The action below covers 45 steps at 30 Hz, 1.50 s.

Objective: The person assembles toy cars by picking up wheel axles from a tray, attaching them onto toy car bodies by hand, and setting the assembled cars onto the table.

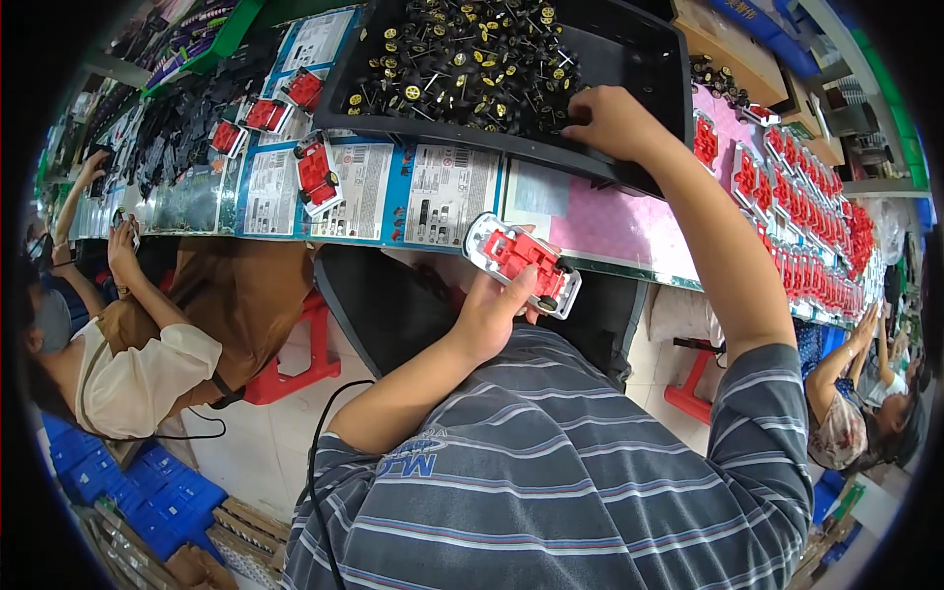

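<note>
The right hand point(619, 123) reaches over the near right part of the black tray point(629, 49), with the pile of small wheels point(467, 74) just left of its fingertips and spreading farther away from the person; it is clearly the nearer hand to them. Its thumb and first finger are bent toward each other, but whether a wheel is pinched between them I cannot tell. The toy car point(521, 264) lies below and to the left of those fingers, well apart, at the near edge of the table point(649, 254). The left hand point(490, 317) grips it, thumb on the red part, other fingers mostly hidden underneath. Its long axis slants from upper left to lower right; black wheels show at the lower right end, by the thumb, and none at the far end.
</note>
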{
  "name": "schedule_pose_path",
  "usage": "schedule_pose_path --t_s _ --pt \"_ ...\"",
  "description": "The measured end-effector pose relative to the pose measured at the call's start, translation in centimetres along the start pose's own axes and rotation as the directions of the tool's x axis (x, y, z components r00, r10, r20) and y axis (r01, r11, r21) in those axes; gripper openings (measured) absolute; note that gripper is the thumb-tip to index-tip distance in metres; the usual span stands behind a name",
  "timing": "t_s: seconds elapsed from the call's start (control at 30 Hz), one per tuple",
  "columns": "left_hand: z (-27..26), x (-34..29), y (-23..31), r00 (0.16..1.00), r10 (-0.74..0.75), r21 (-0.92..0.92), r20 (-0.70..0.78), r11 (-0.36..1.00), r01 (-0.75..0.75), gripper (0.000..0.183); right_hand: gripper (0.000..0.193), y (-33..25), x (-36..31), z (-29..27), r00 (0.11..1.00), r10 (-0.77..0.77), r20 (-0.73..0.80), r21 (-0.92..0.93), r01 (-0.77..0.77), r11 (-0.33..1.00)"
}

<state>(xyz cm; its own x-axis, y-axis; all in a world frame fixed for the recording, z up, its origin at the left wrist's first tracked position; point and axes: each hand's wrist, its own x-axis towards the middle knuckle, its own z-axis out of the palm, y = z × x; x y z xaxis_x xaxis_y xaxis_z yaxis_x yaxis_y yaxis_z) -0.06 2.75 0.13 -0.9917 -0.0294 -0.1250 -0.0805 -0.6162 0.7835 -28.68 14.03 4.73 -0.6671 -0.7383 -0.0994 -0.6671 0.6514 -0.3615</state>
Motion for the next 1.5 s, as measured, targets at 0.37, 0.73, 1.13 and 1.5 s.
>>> schedule_pose_path --t_s 0.37,0.73,1.13,1.5 --pt "-2.3 0.2 -0.2 0.999 -0.036 0.021 -0.007 0.999 0.036 0.066 0.02 0.5 -3.0 -0.4 0.845 -0.028 -0.534 0.025 0.049 0.998" --pt "-0.6 0.8 -0.6 0.999 -0.035 -0.028 -0.012 0.999 0.034 0.057 0.043 0.5 -6.7 -1.1 0.847 0.115 -0.518 0.013 -0.126 0.992" --pt "-0.6 0.3 -0.3 1.0 -0.011 -0.011 -0.011 1.0 0.011 0.047 0.041 -3.3 -9.4 -3.3 0.864 0.008 -0.504 -0.104 -0.07 0.992" --pt "-0.8 -0.2 -0.7 0.997 -0.041 0.14 0.07 0.99 0.031 0.041 0.054 -11.7 -14.8 -0.1 0.941 -0.019 -0.337 0.455 0.181 0.872"
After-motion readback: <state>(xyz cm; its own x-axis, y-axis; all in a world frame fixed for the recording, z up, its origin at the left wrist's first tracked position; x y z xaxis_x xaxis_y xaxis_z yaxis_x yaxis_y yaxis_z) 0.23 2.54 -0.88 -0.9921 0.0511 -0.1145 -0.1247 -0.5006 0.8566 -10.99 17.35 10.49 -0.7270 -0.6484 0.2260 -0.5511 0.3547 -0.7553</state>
